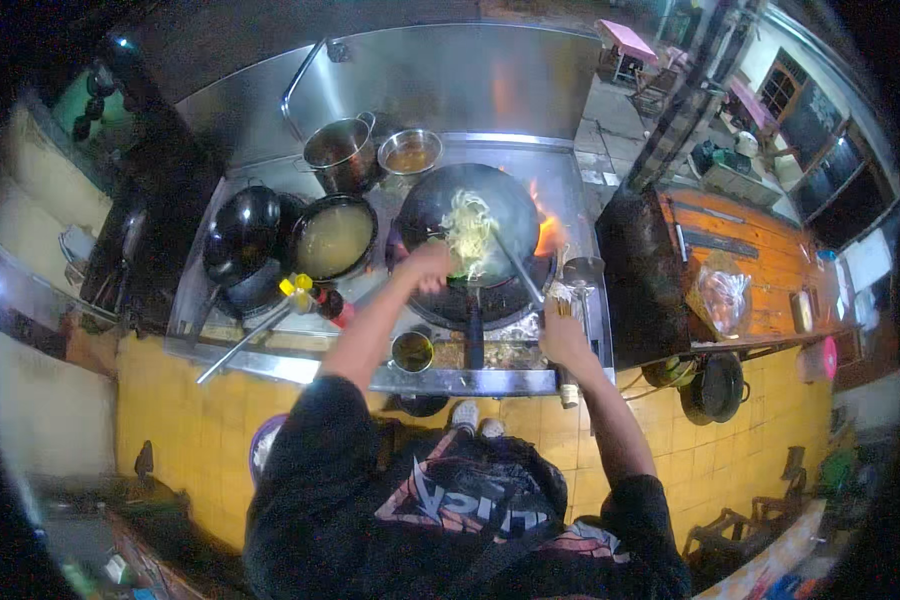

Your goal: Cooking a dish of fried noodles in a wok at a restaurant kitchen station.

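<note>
A large dark wok [427, 202] sits over the burner, with pale noodles or shredded vegetables [471, 225] in it. Orange flame [547, 229] rises at its right edge. My left hand [429, 268] is blurred over the wok's near left rim; whether it holds anything cannot be told. My right hand [565, 341] is closed around the handle of a long metal cooking utensil [519, 268], whose far end reaches into the food. The wok's dark handle [475, 330] points towards me between my arms.
A tall metal pot [341, 161], a bowl of orange-brown liquid [411, 154], a pan of cloudy liquid [335, 236] and a black wok [241, 232] stand left. Bottles [330, 304] and a small container [412, 351] are near my left forearm. Right is a wooden table [776, 277].
</note>
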`<state>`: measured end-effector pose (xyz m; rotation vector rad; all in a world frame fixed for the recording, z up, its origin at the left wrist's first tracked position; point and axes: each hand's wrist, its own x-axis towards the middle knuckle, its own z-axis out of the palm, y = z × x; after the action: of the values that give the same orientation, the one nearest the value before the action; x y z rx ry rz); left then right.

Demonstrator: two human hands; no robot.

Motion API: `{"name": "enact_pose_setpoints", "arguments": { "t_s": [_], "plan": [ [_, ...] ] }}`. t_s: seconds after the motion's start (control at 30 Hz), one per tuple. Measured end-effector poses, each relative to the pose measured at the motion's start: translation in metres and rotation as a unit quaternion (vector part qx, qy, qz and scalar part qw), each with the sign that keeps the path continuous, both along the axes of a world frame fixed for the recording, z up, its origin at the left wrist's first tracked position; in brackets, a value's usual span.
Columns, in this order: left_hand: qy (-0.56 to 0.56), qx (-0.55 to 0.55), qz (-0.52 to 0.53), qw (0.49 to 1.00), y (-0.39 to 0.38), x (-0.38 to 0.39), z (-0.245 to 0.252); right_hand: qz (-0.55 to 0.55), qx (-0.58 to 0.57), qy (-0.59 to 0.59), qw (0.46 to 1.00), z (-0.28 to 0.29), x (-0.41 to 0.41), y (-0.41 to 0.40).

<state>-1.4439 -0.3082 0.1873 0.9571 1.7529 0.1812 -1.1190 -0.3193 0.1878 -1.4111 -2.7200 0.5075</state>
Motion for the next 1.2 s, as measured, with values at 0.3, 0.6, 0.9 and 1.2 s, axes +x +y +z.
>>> {"name": "enact_pose_setpoints", "arguments": {
  "t_s": [0.3, 0.6, 0.9, 1.2],
  "plan": [
    [-0.100, -0.002, 0.096, 0.990, -0.120, 0.120, -0.095, -0.013, -0.015, -0.035, 0.999, 0.048, 0.016, -0.031],
    [-0.495, 0.127, 0.449, 0.733, -0.098, 0.191, -0.023, 0.067, 0.030, -0.181, 0.981, 0.131, 0.019, -0.039],
    [-0.515, 0.053, 0.429, 0.740, -0.137, 0.173, -0.034, 0.076, -0.048, -0.123, 0.988, 0.164, 0.054, -0.048],
    [-0.472, 0.057, 0.428, 0.768, -0.136, 0.169, 0.010, 0.027, -0.106, -0.144, 0.984, 0.129, 0.064, -0.052]
  ]
}}
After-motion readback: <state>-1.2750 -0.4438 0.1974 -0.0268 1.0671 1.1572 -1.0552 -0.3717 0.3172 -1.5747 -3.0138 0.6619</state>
